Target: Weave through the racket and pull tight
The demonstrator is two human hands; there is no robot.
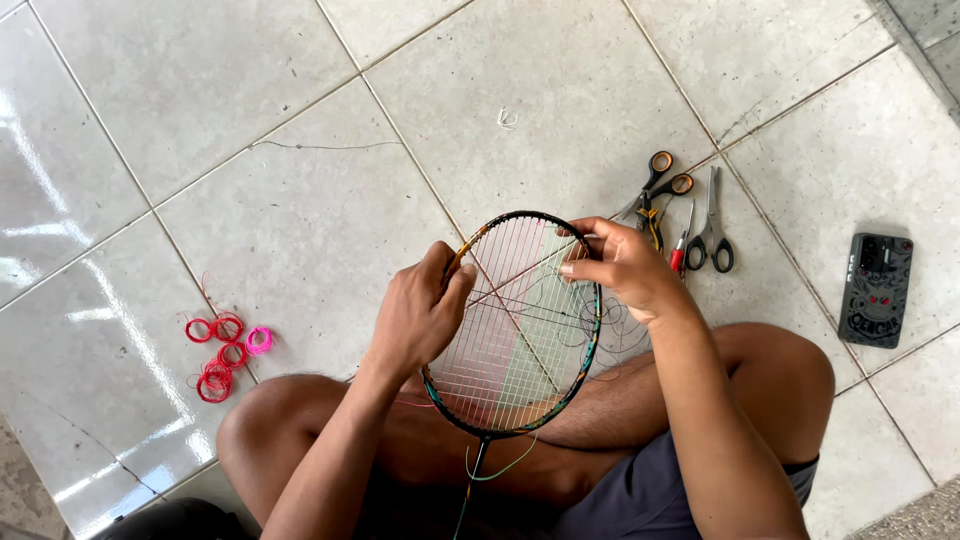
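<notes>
A badminton racket (520, 400) with a dark frame and pale pink and green strings rests over my crossed legs, head pointing away from me. My left hand (420, 310) grips the left side of the frame near the top. My right hand (620, 265) is at the upper right rim, fingers pinched on a thin string or tool that runs across the string bed. Loose string ends hang by the right rim and near the throat.
On the tiled floor to the right lie orange-handled scissors (665, 180), black-handled scissors (712, 240), a red-handled tool (680, 255) and a phone in a dark case (876, 288). Red and pink string coils (225, 350) lie at left.
</notes>
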